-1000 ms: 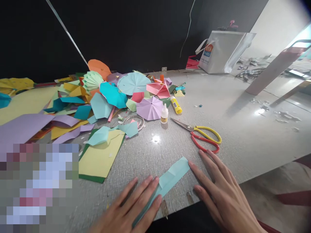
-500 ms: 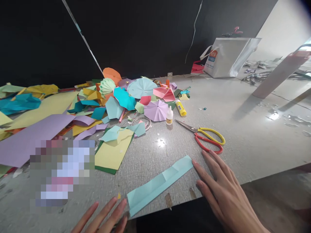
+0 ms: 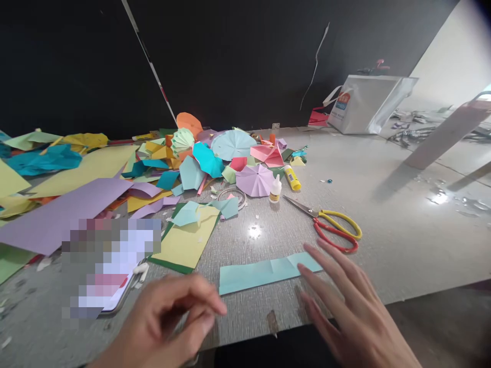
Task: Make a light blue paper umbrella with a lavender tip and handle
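Observation:
A folded strip of light blue paper [image 3: 264, 272] lies flat near the table's front edge, with creases across it. My left hand [image 3: 169, 322] is curled at the strip's left end, thumb and index tips close together in a loose pinch; nothing shows between them. Fingers spread, my right hand [image 3: 345, 301] is open over the right end, its fingertips overlapping the paper in view. Whether they press on it I cannot tell. Scissors [image 3: 324, 222] with one yellow and one red handle lie just beyond the right hand.
A glue bottle [image 3: 275, 190] and a yellow glue stick [image 3: 292, 179] are behind the strip. Yellow paper [image 3: 187, 243] and a partly blurred phone [image 3: 115, 276] lie left. Coloured paper pieces [image 3: 255, 180] pile toward the dark wall. A white bag [image 3: 370, 105] stands back right.
The strip has turned to lie more nearly level across the view. My left hand has risen and gone from spread fingers to a curled pinch. The view has shifted slightly.

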Action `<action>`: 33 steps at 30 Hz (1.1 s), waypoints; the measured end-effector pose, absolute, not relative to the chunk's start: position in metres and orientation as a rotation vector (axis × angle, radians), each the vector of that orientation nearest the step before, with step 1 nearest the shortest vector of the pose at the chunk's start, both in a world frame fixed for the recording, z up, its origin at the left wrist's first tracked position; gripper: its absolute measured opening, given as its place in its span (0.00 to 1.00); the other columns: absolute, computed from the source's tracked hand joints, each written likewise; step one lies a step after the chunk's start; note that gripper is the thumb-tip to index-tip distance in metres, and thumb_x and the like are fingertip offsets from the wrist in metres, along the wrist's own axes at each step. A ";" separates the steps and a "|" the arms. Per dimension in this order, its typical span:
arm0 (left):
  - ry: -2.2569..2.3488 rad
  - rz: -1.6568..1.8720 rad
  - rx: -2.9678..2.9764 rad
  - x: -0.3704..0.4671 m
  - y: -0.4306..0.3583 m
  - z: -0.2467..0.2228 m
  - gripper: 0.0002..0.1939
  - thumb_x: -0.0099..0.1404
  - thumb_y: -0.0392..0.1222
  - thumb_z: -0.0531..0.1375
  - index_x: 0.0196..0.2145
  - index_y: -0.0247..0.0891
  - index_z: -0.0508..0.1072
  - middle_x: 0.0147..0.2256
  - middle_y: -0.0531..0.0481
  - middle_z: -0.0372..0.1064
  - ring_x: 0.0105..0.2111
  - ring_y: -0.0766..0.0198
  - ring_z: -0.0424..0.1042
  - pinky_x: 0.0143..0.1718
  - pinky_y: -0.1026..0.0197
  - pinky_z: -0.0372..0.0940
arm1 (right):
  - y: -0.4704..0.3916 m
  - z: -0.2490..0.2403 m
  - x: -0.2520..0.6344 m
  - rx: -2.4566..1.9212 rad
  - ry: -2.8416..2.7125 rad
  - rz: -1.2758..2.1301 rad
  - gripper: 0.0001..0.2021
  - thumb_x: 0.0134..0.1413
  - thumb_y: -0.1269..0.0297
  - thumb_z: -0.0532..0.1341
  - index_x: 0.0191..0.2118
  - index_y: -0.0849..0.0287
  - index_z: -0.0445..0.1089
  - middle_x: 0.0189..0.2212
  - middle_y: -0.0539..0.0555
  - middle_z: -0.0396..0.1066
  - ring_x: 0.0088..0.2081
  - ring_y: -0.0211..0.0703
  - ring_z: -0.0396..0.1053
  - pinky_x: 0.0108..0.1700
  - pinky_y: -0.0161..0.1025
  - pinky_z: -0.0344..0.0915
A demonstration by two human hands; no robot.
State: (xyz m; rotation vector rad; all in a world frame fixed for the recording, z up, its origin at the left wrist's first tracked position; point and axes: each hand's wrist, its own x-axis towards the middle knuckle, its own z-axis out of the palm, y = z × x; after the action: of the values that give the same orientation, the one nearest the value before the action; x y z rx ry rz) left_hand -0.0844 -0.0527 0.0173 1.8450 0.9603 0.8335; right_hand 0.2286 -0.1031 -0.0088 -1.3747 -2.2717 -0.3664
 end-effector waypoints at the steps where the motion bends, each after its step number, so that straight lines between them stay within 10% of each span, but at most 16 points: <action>1: 0.865 0.760 1.675 -0.074 -0.043 0.023 0.06 0.69 0.39 0.60 0.35 0.44 0.78 0.21 0.56 0.64 0.19 0.69 0.61 0.21 0.69 0.59 | -0.099 -0.011 0.228 -1.321 -2.322 -0.337 0.17 0.69 0.73 0.58 0.61 0.63 0.68 0.65 0.66 0.65 0.69 0.64 0.58 0.60 0.63 0.70; 7: 0.484 0.801 1.148 -0.035 0.006 0.018 0.07 0.65 0.33 0.62 0.38 0.39 0.81 0.13 0.62 0.51 0.17 0.71 0.54 0.29 0.65 0.60 | -0.078 -0.015 0.228 -1.167 -2.457 -0.007 0.15 0.69 0.78 0.54 0.57 0.63 0.69 0.52 0.62 0.76 0.52 0.56 0.74 0.50 0.54 0.76; 20: 0.083 0.725 0.804 -0.045 0.017 -0.003 0.21 0.53 0.36 0.56 0.41 0.31 0.82 0.16 0.58 0.50 0.18 0.67 0.53 0.34 0.60 0.63 | -0.047 -0.008 0.233 -1.374 -2.482 -0.109 0.14 0.74 0.72 0.48 0.41 0.58 0.70 0.36 0.55 0.74 0.28 0.42 0.72 0.27 0.39 0.63; 33: 0.144 0.686 0.835 -0.045 0.012 -0.007 0.15 0.56 0.33 0.63 0.42 0.31 0.80 0.19 0.52 0.69 0.21 0.65 0.68 0.34 0.60 0.66 | -0.054 0.014 0.158 -0.953 -2.026 0.252 0.12 0.65 0.77 0.60 0.50 0.58 0.70 0.42 0.55 0.76 0.43 0.40 0.76 0.44 0.35 0.75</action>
State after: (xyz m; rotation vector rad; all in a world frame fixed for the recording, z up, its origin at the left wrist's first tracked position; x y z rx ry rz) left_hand -0.0447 0.0124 -0.0069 0.8348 0.1442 0.6862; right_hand 0.1584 -0.0543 0.0142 -0.9526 -2.0256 0.2517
